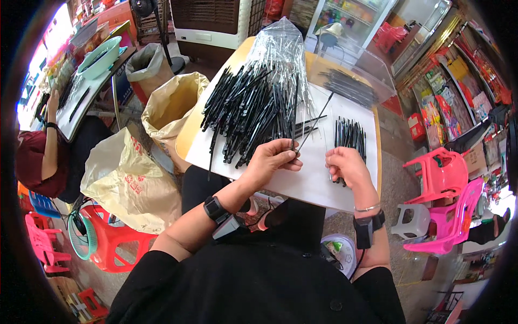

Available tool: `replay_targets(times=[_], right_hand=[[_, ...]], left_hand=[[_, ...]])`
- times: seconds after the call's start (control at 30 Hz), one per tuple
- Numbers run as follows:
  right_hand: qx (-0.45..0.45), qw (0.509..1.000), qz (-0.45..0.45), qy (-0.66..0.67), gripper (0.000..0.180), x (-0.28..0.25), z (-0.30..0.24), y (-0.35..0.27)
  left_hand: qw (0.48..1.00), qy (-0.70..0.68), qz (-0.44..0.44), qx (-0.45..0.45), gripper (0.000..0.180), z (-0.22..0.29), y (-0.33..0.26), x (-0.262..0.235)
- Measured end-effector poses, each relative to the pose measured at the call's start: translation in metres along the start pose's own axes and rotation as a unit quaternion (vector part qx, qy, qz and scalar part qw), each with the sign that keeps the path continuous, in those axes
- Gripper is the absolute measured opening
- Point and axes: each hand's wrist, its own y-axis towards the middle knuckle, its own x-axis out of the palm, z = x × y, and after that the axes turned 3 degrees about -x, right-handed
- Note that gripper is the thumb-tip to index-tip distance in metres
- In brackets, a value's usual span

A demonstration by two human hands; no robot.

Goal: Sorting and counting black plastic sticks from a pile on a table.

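My left hand [272, 157] pinches the lower end of a thin black rod [314, 123] that slants up to the right over the white table top [307, 183]. It sits just below a big heap of black sticks [251, 110] spilling out of a clear plastic bag [280, 46]. My right hand [345, 166] is closed on a small bundle of black sticks [349, 135] that stands in a neat row at the table's right side. Both wrists carry black bands.
A clear plastic box [353, 81] with more black sticks lies at the table's far right. Open sacks [170, 102] stand left of the table. Another person [38, 156] sits at a table far left. Pink plastic chairs [442, 178] stand at right.
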Motion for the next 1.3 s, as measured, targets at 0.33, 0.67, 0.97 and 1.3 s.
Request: replay_targets(times=[0.33, 0.67, 0.97, 1.3], right_hand=[[-0.175, 0.950, 0.116, 0.231, 0.008, 0.021, 0.002, 0.007], [-0.205, 0.926, -0.056, 0.312, 0.006, 0.053, 0.013, 0.037], [-0.175, 0.942, -0.033, 0.284, 0.008, 0.058, 0.009, 0.035], [-0.150, 0.943, -0.039, 0.295, 0.007, 0.057, 0.008, 0.035]], left_hand=[[0.999, -0.018, -0.020, -0.020, 0.032, 0.005, -0.004, 0.000], [0.999, -0.049, -0.010, -0.005, 0.025, 0.001, -0.002, -0.001], [0.999, -0.044, -0.008, -0.018, 0.022, 0.005, -0.003, 0.001], [0.999, -0.037, -0.013, -0.022, 0.023, 0.007, -0.004, 0.002]])
